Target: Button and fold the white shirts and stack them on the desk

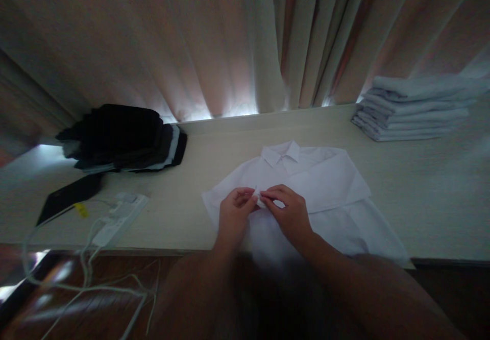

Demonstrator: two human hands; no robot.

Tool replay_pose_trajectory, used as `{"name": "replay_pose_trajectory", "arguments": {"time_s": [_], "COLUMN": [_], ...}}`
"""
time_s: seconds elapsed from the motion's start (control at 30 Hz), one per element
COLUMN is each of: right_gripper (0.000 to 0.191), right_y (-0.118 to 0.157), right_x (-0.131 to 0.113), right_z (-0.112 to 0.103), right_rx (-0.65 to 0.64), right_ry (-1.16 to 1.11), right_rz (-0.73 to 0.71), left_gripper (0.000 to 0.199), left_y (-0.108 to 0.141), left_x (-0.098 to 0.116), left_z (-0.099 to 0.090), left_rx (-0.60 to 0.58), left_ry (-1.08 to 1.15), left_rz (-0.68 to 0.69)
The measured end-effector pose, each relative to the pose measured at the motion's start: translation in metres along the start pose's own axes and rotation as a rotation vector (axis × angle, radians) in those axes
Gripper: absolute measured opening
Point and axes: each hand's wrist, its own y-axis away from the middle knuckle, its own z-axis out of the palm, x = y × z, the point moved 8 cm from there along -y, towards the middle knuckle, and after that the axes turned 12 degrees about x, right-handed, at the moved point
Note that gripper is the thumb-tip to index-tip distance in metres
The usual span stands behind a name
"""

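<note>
A white collared shirt [329, 176] lies spread on a pale ledge, its collar toward the curtain and its lower part hanging over the front edge. Over the middle of its front, my left hand [238, 210] pinches a small gathered bit of the white fabric between thumb and fingers. Close beside it, my right hand [287, 210] pinches the same bit from the right, fingertips nearly meeting those of the left. Whether a button sits between the fingertips is too small to tell. One sleeve lies folded across the shirt's right side.
A stack of folded white cloths [413, 110] stands at the back right. Dark folded clothes [126, 136] are piled at the back left, near a black flat item [71, 194] and a white power strip [120, 220] with cables. A curtain [214, 44] hangs behind the ledge [184, 202].
</note>
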Motion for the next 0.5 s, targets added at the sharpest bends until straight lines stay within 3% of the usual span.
{"name": "replay_pose_trajectory", "arguments": {"time_s": [0.27,0.5], "right_gripper": [0.019,0.020], "right_y": [0.005,0.005], "right_x": [-0.007,-0.013], "right_z": [0.007,0.007], "right_rx": [-0.044,-0.048], "right_ry": [0.106,0.106], "right_rz": [-0.175,-0.218], "left_gripper": [0.030,0.022], "left_y": [-0.002,0.001], "left_x": [0.003,0.021], "left_z": [-0.001,0.001], "left_rx": [0.005,0.042], "left_ry": [-0.041,-0.164], "left_rz": [0.059,0.272]}}
